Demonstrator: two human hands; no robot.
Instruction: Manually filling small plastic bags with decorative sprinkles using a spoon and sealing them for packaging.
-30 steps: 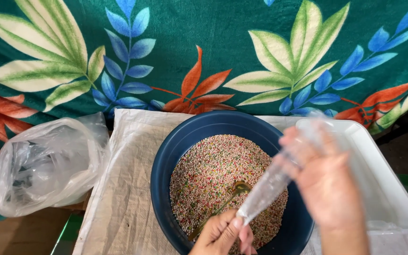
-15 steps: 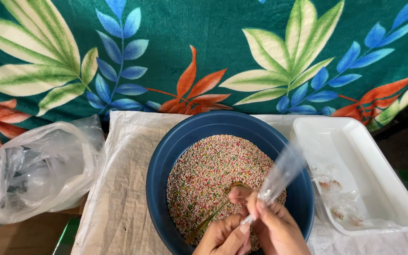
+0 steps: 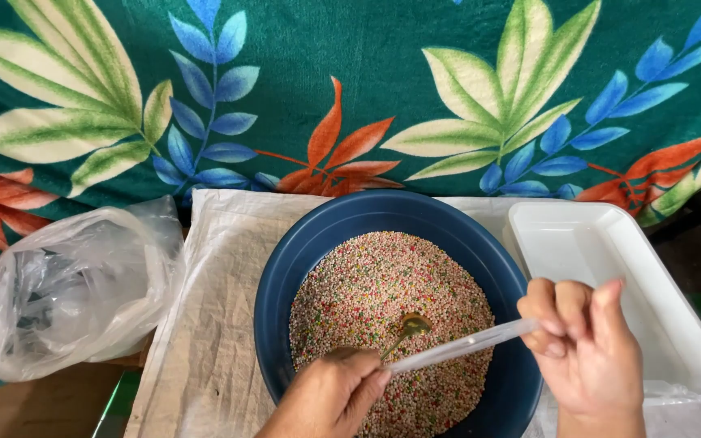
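A dark blue round basin holds a heap of small multicoloured beads. A small gold spoon rests in the beads, its handle running down towards my left hand. My left hand pinches one end of a long, thin clear plastic tube bag. My right hand grips the bag's other end over the basin's right rim. The bag lies stretched nearly level between both hands, just above the beads.
A white rectangular plastic tray stands right of the basin. A crumpled clear plastic bag lies at the left. Basin and tray sit on a pale woven sack. A green cloth with large leaf print hangs behind.
My right hand has moved from the bag's lower end to its upper end, and the bag has gone from slanting upright to nearly level.
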